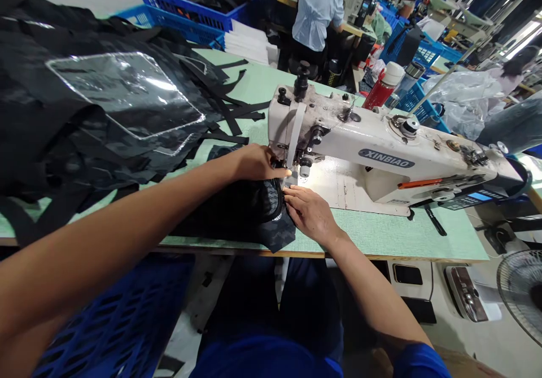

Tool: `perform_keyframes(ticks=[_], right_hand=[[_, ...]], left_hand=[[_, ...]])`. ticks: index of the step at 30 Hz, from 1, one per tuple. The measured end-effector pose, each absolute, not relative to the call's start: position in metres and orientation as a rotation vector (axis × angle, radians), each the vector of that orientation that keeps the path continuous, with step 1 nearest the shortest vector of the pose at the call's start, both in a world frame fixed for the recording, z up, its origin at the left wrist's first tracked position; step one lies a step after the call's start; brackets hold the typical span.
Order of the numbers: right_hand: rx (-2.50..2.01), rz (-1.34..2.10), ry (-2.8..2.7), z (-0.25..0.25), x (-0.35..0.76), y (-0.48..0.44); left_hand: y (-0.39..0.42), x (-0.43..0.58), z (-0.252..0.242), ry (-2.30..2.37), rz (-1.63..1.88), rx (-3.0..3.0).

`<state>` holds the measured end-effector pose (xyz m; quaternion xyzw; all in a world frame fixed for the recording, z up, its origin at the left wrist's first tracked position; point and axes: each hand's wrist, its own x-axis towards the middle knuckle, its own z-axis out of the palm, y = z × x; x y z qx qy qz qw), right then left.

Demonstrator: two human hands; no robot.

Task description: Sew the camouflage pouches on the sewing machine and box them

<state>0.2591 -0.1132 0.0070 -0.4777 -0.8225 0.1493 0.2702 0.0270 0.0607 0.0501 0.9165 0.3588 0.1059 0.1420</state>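
Note:
A black fabric piece [237,225] with a dark corded edge and a patterned dark panel lies on the green table in front of the sewing machine [347,129]. My left hand [258,162] grips its upper edge beside the needle area, thumb pointing toward the presser foot; the other fingers are partly hidden behind the edge. On the fabric's right side rests my right hand [311,211], flat, with the fingers stretched out toward the presser foot. The needle itself is hard to make out.
A heap of black fabric pieces [105,101] with straps and clear windows covers the table's left side. A black pen-like tool [435,221] lies at right. A red bottle [383,86] stands behind the machine. Below is a blue crate [122,310]. A person [317,11] sits farther back.

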Motion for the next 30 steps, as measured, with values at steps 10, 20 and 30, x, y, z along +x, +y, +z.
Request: perform_keyframes(ticks=[10, 20, 30], right_hand=[[-1.307, 0.892, -1.465, 0.043, 0.240, -0.159], [-1.023, 1.673, -0.276, 0.039, 0.207, -0.161], [-0.949, 1.585, -0.411, 0.035, 0.171, -0.140]], left_hand=[[-0.022, 0.011, 0.078, 0.276, 0.246, 2.880], [-0.010, 0.010, 0.081, 0.246, 0.395, 2.779], [0.005, -0.020, 0.100, 0.280, 0.239, 2.798]])
